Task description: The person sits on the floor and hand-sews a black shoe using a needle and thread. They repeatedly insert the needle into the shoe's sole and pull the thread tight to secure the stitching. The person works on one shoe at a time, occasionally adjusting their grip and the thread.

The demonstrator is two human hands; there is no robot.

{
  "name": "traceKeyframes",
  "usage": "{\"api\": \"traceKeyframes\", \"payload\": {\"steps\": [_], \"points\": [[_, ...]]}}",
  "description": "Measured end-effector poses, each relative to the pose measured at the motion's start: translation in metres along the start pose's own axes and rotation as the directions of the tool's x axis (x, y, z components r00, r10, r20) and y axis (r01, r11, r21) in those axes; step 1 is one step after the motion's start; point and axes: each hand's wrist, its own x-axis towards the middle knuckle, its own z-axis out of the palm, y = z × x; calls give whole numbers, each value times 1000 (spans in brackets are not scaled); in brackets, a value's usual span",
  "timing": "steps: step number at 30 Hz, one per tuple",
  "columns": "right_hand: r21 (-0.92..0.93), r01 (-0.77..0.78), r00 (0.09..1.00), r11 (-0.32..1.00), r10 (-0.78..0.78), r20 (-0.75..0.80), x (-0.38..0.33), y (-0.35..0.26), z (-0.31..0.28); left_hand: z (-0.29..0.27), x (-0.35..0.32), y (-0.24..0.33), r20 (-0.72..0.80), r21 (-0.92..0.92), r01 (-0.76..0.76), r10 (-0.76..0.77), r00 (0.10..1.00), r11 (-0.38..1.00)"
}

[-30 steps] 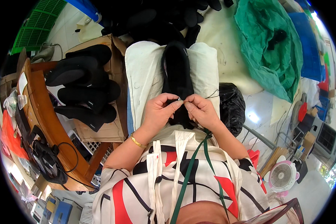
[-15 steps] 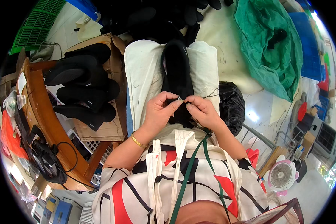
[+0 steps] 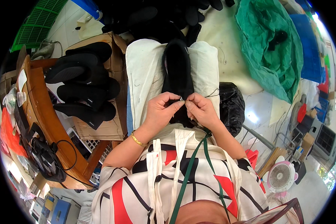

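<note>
A black cloth-like shoe [image 3: 178,83] lies lengthwise on the cream cloth [image 3: 204,67] across my lap, its opening facing up and its near end partly hidden below my hands. Above that end, my left hand [image 3: 160,110] pinches thumb and forefinger together at a tiny shiny thing, too small to name. My right hand [image 3: 202,110] meets it fingertip to fingertip, also closed in a pinch. Whatever my right fingers hold is hidden. A thin dark thread curls on the cloth just right of my right hand.
Several black shoes [image 3: 87,95] are heaped on a cardboard box [image 3: 117,69] at left, beside a wooden stool-like frame [image 3: 43,115]. A black plastic bag [image 3: 230,108] sits close on the right. Beyond it lies a green sack [image 3: 268,48]. A small fan [image 3: 282,175] stands lower right.
My right fingertips have closed in against the left ones and curled more. My left hand keeps its pinch in nearly the same place; the shoe stays put.
</note>
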Motion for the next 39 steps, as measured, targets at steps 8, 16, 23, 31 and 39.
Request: {"api": "traceKeyframes", "payload": {"steps": [8, 16, 23, 31, 39], "points": [[-42, -18, 998, 999, 20, 61, -3, 2, -11, -4, 1, -4, 5, -38, 8, -7, 1000, 999], [-34, -107, 994, 994, 107, 14, 1, -3, -3, -5, 1, -1, 13, 38, -38, 37, 999, 999], [118, -125, 992, 985, 120, 43, 6, -23, 3, -3, 3, -8, 34, 68, -90, 88, 996, 994], [-536, 336, 931, 774, -358, 67, 15, -46, -9, -2, 1, -4, 30, 188, -99, 95, 995, 977], [-120, 175, 977, 977, -188, -105, 11, -25, -25, -5, 3, -7, 69, 225, -164, 152, 986, 960]]}}
